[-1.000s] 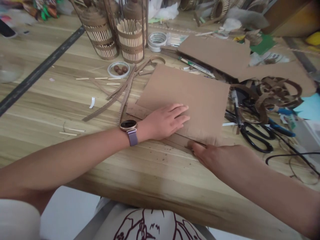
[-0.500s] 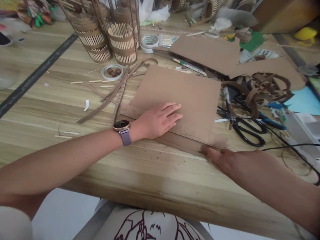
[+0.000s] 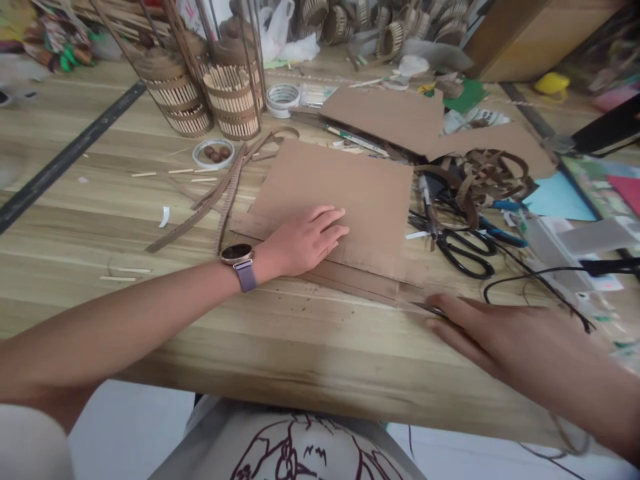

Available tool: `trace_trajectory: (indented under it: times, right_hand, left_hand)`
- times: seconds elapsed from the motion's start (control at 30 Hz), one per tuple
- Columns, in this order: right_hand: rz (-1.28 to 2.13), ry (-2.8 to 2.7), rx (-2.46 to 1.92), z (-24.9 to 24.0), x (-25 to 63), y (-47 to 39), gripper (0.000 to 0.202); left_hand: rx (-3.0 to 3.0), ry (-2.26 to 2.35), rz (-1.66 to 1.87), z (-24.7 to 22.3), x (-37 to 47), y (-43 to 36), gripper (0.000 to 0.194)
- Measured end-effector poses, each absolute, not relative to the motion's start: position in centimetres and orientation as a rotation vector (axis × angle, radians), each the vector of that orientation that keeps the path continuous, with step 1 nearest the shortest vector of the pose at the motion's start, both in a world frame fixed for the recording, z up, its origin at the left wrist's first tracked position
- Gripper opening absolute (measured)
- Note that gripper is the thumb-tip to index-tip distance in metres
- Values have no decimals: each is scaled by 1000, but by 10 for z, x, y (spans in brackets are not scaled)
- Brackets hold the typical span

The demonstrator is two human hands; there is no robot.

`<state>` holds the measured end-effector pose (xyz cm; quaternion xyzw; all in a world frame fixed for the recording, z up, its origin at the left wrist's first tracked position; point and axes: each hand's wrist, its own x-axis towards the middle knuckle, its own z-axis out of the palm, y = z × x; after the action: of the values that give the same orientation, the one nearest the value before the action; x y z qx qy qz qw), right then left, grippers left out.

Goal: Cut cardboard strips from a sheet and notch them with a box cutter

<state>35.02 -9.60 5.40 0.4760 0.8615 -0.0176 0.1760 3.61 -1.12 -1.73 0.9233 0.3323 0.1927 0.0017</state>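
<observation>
Right hand (image 3: 493,337) conceals most of a blade (image 3: 425,309); handle hidden, type undetermined. Left hand (image 3: 303,243) obscures part of the cardboard (image 3: 340,173) beneath. Box (image 3: 535,40) cut by top edge; sleeve (image 3: 33,440) by left edge. Heap (image 3: 57,47), upper left: blurred, contents unidentifiable.

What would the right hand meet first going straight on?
Probably the narrow brown cardboard strip along the near edge of the flat brown cardboard sheet; the slim dark tool in the right hand points towards it, though depth there is unclear.
</observation>
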Motion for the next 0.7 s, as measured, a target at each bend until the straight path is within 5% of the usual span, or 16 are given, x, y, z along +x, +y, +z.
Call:
trace_trajectory:
  times: [0.33, 0.7]
  right_hand:
    - [52, 2532, 1224, 37, 258, -88, 39]
    - [19, 2433, 1210, 38, 283, -94, 47]
  left_hand:
    - [2618, 1237, 878, -5, 14, -11, 35]
    - [2279, 1959, 495, 25, -47, -10, 33]
